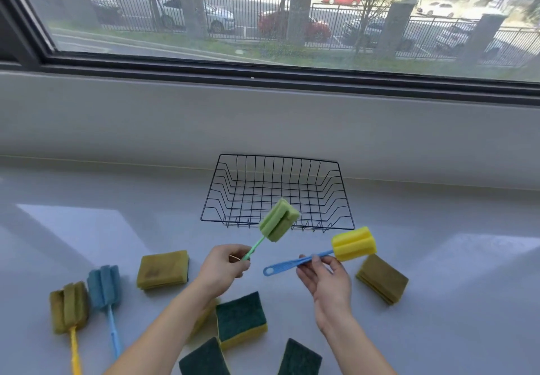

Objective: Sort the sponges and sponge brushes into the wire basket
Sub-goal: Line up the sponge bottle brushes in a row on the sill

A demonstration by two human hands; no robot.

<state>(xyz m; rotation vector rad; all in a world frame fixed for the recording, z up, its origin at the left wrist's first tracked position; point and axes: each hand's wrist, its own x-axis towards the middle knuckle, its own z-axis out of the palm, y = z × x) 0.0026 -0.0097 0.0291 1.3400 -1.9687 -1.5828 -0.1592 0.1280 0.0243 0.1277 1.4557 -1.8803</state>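
A black wire basket (346, 199) stands against the wall at the back of the white counter, with nothing inside. My left hand (222, 268) grips the green handle of a sponge brush with a green head (279, 219), raised in front of the basket's near rim. My right hand (325, 276) pinches the blue handle of a brush with a yellow head (354, 243), just right of the basket's front corner. On the counter lie a blue sponge brush (103, 287), an olive sponge brush (68, 307), two olive-topped sponges (163, 269) (381, 278) and several green-topped yellow sponges (241, 319).
A grey wall (263, 123) rises behind the counter up to a dark window frame (263, 70). Sunlit patches fall on the counter at left (79, 225) and right. The sponges crowd the near edge around my forearms.
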